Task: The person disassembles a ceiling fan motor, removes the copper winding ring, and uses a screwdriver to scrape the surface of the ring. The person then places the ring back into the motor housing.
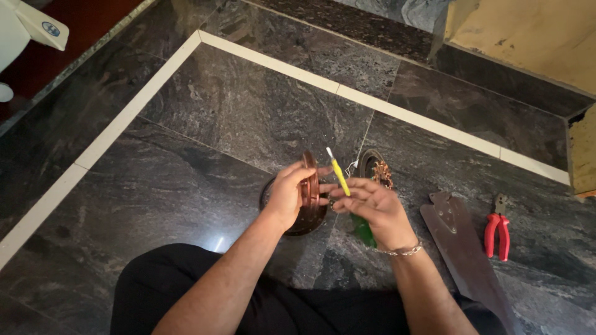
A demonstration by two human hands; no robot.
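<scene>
Head view: left hand (290,195) is gripping a copper ring (310,186) upright; right hand (370,208) is pinching a yellow brush (338,174) beside it, red pliers (497,234) lying on the floor (205,118)

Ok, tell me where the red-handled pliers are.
In the head view, the red-handled pliers lie on the dark stone floor at far right, just right of the brown fan blade.

Floor (236,111) looks like polished dark granite, glossy enough to throw back a light spot, with pale matt stone strips (397,111) inlaid. The ring (310,186) in the left hand (290,195) is coppery metal, kinda shiny. Right hand (372,208) pinches a smooth yellow plastic stick (339,175) and wears a silvery metal chain bracelet (405,250). Pliers (497,234) have glossy red plastic grips. The flat blade (462,248) looks dull brown metal, matt.
</scene>
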